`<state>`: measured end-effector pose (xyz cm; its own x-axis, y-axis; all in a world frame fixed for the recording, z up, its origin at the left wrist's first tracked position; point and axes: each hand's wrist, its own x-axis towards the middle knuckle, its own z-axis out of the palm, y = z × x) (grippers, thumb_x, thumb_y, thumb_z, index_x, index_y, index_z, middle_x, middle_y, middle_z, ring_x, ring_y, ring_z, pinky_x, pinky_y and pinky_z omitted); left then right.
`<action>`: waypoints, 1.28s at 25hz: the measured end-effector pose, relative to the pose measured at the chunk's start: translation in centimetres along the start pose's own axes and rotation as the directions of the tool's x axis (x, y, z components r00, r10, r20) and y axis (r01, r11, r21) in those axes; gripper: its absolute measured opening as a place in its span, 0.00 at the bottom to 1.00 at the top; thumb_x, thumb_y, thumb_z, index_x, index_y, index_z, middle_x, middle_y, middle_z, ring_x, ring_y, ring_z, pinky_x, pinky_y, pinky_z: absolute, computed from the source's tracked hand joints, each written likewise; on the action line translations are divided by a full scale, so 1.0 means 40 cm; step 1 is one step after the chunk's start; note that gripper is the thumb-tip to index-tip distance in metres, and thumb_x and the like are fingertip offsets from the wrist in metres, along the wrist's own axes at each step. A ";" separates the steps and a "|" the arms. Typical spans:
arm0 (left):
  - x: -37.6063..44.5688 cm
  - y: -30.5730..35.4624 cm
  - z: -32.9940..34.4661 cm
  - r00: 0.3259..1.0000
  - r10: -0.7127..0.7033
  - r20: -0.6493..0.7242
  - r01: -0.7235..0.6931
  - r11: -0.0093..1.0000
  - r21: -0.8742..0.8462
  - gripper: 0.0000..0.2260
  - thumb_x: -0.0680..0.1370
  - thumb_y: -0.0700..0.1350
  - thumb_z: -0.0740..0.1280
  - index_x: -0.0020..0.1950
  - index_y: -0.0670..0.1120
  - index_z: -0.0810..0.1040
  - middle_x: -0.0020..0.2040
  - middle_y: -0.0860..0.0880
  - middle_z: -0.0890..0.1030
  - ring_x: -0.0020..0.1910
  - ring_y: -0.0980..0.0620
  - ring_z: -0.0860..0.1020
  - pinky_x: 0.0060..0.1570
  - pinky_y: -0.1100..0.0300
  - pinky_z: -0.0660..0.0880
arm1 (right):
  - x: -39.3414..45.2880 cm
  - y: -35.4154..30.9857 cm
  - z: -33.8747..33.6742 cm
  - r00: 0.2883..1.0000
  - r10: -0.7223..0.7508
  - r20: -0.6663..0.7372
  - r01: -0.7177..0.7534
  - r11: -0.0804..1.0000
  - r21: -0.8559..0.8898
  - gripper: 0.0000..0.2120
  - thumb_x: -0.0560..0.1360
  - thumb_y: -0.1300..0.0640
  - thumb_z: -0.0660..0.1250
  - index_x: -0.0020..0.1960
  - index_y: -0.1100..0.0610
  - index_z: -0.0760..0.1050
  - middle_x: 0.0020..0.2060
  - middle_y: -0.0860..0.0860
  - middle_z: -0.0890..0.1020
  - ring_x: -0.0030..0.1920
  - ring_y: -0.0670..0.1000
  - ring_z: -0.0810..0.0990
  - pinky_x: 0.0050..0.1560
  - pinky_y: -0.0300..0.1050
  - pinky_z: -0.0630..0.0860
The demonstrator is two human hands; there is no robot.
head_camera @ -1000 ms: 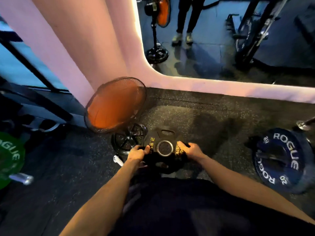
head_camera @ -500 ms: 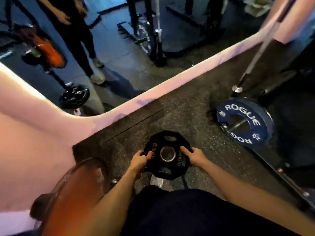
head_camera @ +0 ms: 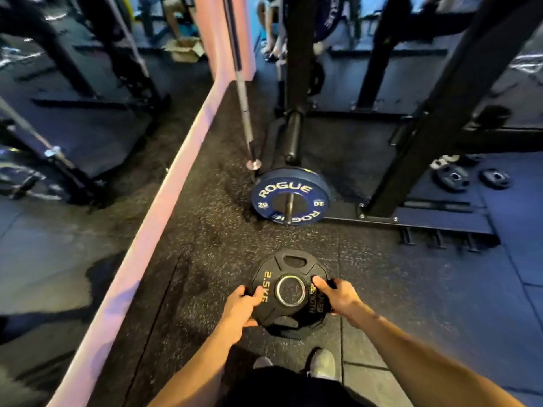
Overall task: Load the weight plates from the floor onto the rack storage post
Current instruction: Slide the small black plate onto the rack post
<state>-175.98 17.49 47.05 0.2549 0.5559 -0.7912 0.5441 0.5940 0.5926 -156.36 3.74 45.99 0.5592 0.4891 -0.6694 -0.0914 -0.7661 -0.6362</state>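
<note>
Above the speckled rubber floor [head_camera: 205,230], the left hand [head_camera: 239,308] and right hand [head_camera: 338,295] curl their fingers round opposite edges of a black plate [head_camera: 289,292] marked "2.5KG", face up. Ahead, a blue "ROGUE" 20 plate [head_camera: 291,196] sits beside the black rack [head_camera: 435,113].

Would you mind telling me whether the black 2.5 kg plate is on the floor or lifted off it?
Lifted: the black plate is held flat between the left hand and right hand, above the feet.
</note>
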 end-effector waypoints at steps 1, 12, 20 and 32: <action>0.007 0.027 0.007 0.999 0.037 0.007 -0.037 0.998 0.043 0.05 0.77 0.50 0.68 0.49 0.50 0.75 0.56 0.47 0.80 0.54 0.47 0.79 0.52 0.47 0.79 | 0.003 -0.007 -0.010 0.999 -0.016 -0.039 0.017 0.999 0.035 0.24 0.72 0.37 0.67 0.44 0.60 0.80 0.40 0.56 0.83 0.44 0.58 0.83 0.48 0.55 0.79; -0.090 0.551 -0.048 0.884 0.467 0.028 -0.468 0.881 0.070 0.29 0.79 0.50 0.66 0.77 0.45 0.59 0.74 0.46 0.66 0.69 0.43 0.70 0.54 0.50 0.76 | -0.071 -0.431 -0.165 0.877 -0.359 -0.321 0.436 0.874 0.215 0.21 0.73 0.41 0.68 0.49 0.59 0.80 0.45 0.56 0.85 0.47 0.51 0.82 0.50 0.52 0.78; -0.267 0.931 -0.124 0.655 0.756 0.008 -0.748 0.647 0.147 0.20 0.77 0.54 0.66 0.65 0.45 0.73 0.61 0.46 0.79 0.57 0.44 0.78 0.43 0.52 0.80 | -0.209 -0.784 -0.317 0.692 -0.552 -0.466 0.679 0.716 0.161 0.20 0.74 0.40 0.65 0.49 0.58 0.79 0.48 0.54 0.84 0.48 0.51 0.81 0.51 0.47 0.76; -0.436 1.319 -0.131 0.424 0.904 -0.057 -0.893 0.428 0.137 0.12 0.78 0.51 0.67 0.54 0.44 0.75 0.54 0.43 0.80 0.52 0.44 0.79 0.33 0.54 0.80 | -0.265 -1.159 -0.530 0.517 -0.651 -0.555 0.797 0.603 0.035 0.26 0.74 0.39 0.65 0.51 0.64 0.79 0.44 0.57 0.82 0.40 0.54 0.79 0.38 0.47 0.74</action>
<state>-155.91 42.18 92.90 0.5546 0.8055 0.2087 0.1149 -0.3225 0.9396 -140.58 25.24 90.72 0.8062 0.5207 0.2810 0.3616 -0.0576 -0.9305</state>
